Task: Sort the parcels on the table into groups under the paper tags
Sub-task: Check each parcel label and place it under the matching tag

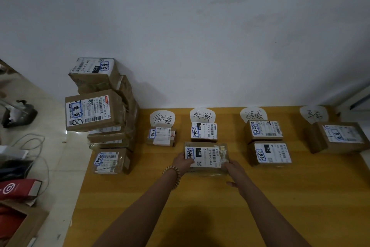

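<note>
The left hand (183,161) and the right hand (234,169) each grip a near corner of the flat brown cardboard parcel (208,155) with a white shipping label, fingers curled over its edges. The parcel is low over the yellow wooden table (180,196), just in front of a smaller brown labelled box (203,131) positioned directly below the second white paper tag (202,115) from the left. Contact with the tabletop cannot be determined.
</note>
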